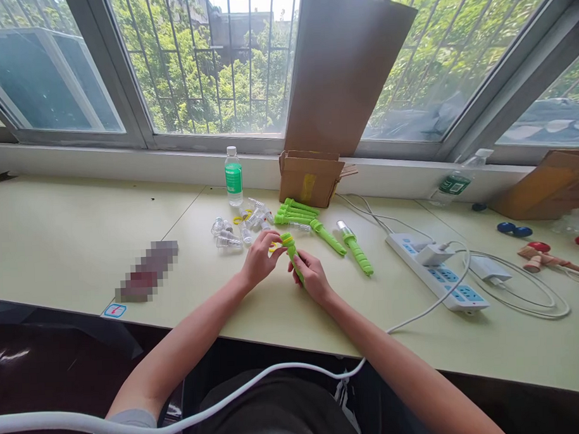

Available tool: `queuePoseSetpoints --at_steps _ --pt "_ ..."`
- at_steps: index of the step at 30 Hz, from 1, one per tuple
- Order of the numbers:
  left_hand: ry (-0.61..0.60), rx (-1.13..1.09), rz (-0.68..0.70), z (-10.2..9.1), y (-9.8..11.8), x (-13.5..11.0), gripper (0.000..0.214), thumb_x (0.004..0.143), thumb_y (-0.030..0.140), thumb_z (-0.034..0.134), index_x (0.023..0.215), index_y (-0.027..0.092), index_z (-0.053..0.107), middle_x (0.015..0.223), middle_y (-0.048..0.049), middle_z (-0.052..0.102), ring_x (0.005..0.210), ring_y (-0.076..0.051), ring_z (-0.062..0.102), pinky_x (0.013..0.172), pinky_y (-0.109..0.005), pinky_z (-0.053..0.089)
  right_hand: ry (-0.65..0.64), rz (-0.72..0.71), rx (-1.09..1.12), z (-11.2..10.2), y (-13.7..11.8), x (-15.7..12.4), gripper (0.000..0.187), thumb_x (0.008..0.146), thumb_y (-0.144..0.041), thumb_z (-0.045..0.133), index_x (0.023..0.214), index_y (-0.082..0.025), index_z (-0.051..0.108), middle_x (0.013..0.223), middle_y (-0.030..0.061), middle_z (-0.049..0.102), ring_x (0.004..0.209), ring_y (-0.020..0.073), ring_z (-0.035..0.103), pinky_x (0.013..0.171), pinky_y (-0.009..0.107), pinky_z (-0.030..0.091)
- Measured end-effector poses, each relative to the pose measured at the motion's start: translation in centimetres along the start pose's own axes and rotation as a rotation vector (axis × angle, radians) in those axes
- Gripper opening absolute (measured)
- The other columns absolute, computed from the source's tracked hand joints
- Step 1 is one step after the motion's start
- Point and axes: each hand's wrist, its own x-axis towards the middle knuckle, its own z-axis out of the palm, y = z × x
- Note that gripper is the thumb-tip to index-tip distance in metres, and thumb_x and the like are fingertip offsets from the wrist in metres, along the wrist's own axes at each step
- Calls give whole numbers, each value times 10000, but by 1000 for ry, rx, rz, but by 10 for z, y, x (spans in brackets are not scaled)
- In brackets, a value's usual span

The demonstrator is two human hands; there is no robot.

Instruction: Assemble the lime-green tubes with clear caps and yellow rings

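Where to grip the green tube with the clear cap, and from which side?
Probably across the middle of the green tube, pinching from above: it lies flat, apart from the loose green piece to its left and the power strip to its right. It is ridged there, so likely a surer hold than the clear cap.

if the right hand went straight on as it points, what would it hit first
Probably the left hand, by the yellow ring on the green handle; depth is unclear.

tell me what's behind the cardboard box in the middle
A tall brown panel rises behind the cardboard box. Anything lower behind the box is covered, so I can't tell.
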Motion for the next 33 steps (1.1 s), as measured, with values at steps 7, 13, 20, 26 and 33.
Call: queuePoseSetpoints --at_steps 7,13,20,26,33 --pt "11 -41 3 0 1 1 194 835 309 586 965 188 508 1017 -50 553 881 -124 589 690 -290 590 -61 14 108 0 -4 -1 299 861 -471 458 831 -180 518 649 -5 559 383 79 436 326 219 304" --pt "19 -47 35 0 0 -1 138 835 281 588 904 177 529 994 -50 561 851 -115 590 707 -296 593 -72 11 48 -1 0 -1 230 829 -393 512 901 -175 519 610 -30 545 342 71 406 299 212 287" --pt "15 -57 37 0 2 -1 187 824 297 602 950 184 519 1023 -51 553 833 -110 594 697 -300 598 -71 12 41 -1 -1 1 218 797 -362 554 896 -171 514 569 -45 537 314 66 394 291 203 282" --pt "-1 -81 9 1 3 0 185 831 289 591 968 189 517 1029 -48 553 855 -112 600 724 -306 599 -131 48 138 -6 -2 1 223 801 -356 541 942 -206 455 570 -48 584 292 70 386 282 189 272" --pt "18 -54 23 0 2 0 133 843 277 576 922 181 529 1015 -49 562 855 -113 599 712 -295 596 -50 20 121 -2 -2 1 287 773 -424 599 917 -207 478 708 -18 580 448 112 528 353 230 422"
